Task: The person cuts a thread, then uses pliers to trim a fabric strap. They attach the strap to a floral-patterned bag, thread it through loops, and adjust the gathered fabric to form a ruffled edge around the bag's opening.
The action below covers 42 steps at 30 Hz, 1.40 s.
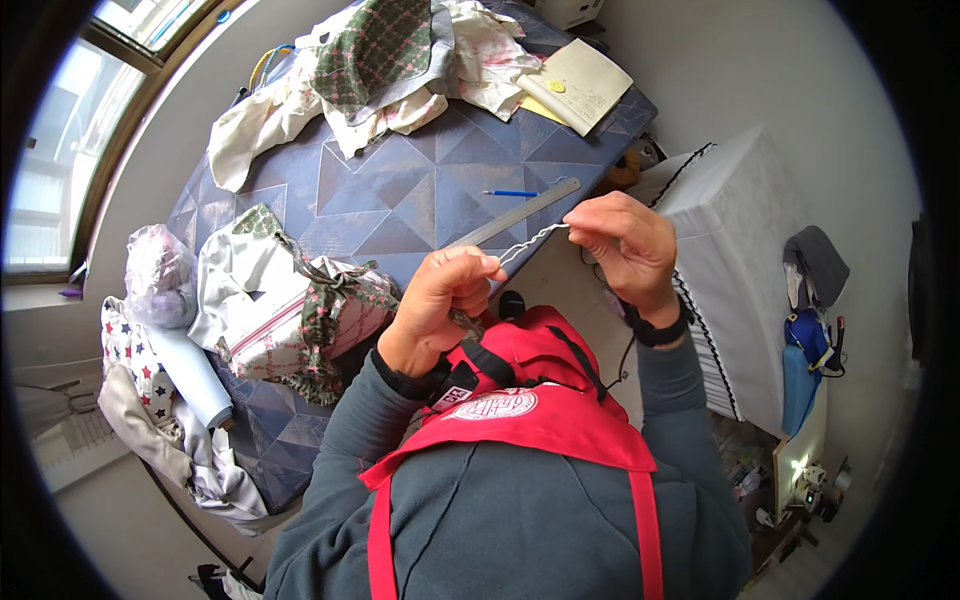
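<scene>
A thin white twisted cord (532, 241) is stretched between my two hands, above the near edge of the table. My left hand (440, 298) pinches one end, its fingers curled in. The other end sits between the thumb and fingertips of my right hand (628, 248), which is held a little higher and to the right. Just beyond the cord, a metal ruler (520, 211) lies slantwise on the blue patterned table (370, 200). A blue pen (511, 193) rests beside the ruler. Whatever of the cord is inside my left fist is hidden.
Piled fabric (370, 60) and an open notebook (580, 85) occupy the table's far side. At left are folded floral cloth (290, 310), a pale blue roll (190, 375) and a plastic bag of yarn-like balls (160, 270). A white-covered cabinet (740, 230) stands at right.
</scene>
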Each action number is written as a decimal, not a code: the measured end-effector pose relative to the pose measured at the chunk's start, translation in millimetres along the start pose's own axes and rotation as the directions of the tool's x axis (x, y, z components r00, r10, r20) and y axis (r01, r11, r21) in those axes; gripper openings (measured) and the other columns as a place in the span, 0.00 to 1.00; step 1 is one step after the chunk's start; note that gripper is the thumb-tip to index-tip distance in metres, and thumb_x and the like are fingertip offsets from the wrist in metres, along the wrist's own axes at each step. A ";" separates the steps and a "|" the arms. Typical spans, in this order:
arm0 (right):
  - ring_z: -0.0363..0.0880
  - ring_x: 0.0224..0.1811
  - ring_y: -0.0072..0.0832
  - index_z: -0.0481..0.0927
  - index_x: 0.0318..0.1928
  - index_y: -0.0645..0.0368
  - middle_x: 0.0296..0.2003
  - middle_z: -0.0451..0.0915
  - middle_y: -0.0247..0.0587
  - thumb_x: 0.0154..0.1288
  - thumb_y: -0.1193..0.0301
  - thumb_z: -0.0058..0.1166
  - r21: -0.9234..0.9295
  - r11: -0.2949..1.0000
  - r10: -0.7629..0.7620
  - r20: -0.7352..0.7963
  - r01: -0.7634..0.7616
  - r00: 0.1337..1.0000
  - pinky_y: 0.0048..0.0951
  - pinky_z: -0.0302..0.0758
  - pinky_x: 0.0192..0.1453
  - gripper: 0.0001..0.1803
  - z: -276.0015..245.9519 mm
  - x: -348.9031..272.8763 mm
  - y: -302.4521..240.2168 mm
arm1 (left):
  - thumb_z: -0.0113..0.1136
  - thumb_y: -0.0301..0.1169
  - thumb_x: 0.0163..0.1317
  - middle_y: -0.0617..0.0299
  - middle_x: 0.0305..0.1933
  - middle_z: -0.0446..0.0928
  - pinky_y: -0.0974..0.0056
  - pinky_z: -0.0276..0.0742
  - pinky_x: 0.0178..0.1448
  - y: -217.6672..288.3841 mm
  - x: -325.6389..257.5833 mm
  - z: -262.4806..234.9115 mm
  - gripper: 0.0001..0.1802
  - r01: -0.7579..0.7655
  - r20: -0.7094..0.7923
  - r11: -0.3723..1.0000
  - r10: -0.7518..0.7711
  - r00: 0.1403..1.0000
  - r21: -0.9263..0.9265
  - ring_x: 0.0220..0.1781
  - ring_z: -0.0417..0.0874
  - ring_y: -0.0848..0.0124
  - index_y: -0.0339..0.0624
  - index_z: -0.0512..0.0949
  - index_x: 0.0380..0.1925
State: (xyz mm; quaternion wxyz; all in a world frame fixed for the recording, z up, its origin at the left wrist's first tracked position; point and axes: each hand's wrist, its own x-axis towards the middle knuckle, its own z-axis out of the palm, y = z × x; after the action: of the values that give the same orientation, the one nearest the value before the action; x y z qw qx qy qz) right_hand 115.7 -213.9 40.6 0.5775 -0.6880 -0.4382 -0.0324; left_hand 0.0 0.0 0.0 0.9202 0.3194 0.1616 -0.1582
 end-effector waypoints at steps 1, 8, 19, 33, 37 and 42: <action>0.83 0.37 0.33 0.84 0.41 0.62 0.37 0.84 0.40 0.59 0.81 0.65 -0.103 0.991 -0.083 0.042 0.087 0.996 0.30 0.80 0.41 0.09 -5.0 3.9 -3.6 | 0.61 0.29 0.63 0.76 0.14 0.60 0.72 0.46 0.20 0.9 -0.5 -0.7 0.09 0.020 0.011 1.000 -0.020 1.000 -0.008 0.14 0.52 0.83 0.33 0.80 0.31; 0.81 0.35 0.34 0.82 0.35 0.62 0.35 0.82 0.40 0.55 0.80 0.67 -0.056 0.994 -0.075 0.234 0.091 0.969 0.29 0.77 0.38 0.08 -13.0 16.4 -6.8 | 0.62 0.27 0.63 0.75 0.15 0.65 0.73 0.45 0.21 17.2 -2.6 -7.9 0.08 -0.002 0.060 0.993 -0.005 0.998 0.117 0.15 0.54 0.85 0.33 0.82 0.28; 0.80 0.39 0.33 0.85 0.37 0.55 0.37 0.83 0.32 0.53 0.73 0.69 -0.160 0.956 -0.145 0.465 0.244 0.873 0.33 0.74 0.43 0.10 -23.0 20.4 -12.6 | 0.62 0.22 0.57 0.69 0.17 0.75 0.73 0.47 0.21 20.6 -3.0 2.1 0.05 -0.007 -0.061 0.863 0.044 0.997 0.506 0.17 0.58 0.85 0.32 0.84 0.25; 0.74 0.29 0.16 0.80 0.35 0.59 0.31 0.80 0.32 0.75 0.66 0.52 0.852 0.070 0.716 0.319 -0.518 0.621 0.19 0.72 0.36 0.12 45.6 -40.2 25.9 | 0.65 0.25 0.61 0.72 0.22 0.78 0.76 0.57 0.26 10.9 -1.9 16.3 0.06 -0.220 0.033 0.759 0.253 0.967 0.614 0.22 0.68 0.87 0.34 0.86 0.30; 0.75 0.41 0.17 0.77 0.54 0.63 0.41 0.79 0.33 0.73 0.71 0.55 0.811 0.329 0.661 0.169 -0.484 0.731 0.19 0.72 0.50 0.14 57.0 -49.7 19.5 | 0.66 0.26 0.62 0.74 0.22 0.77 0.76 0.59 0.25 6.4 3.5 14.9 0.06 -0.280 -0.027 0.749 0.370 0.929 0.601 0.23 0.68 0.87 0.33 0.86 0.32; 0.71 0.41 0.15 0.81 0.51 0.65 0.41 0.75 0.31 0.70 0.76 0.58 0.568 0.729 0.507 -0.075 -0.381 0.858 0.17 0.67 0.49 0.12 54.2 -41.1 9.4 | 0.66 0.28 0.63 0.75 0.18 0.73 0.75 0.52 0.24 -6.6 8.4 18.5 0.08 -0.271 -0.072 0.626 0.466 0.882 0.731 0.21 0.64 0.88 0.33 0.86 0.30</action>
State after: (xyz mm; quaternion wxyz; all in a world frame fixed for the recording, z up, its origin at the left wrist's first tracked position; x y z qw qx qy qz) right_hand 71.5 -192.0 -7.1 0.7820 -0.5760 -0.1824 0.1532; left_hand 8.6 -18.3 6.9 0.7118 0.6884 0.1363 0.0283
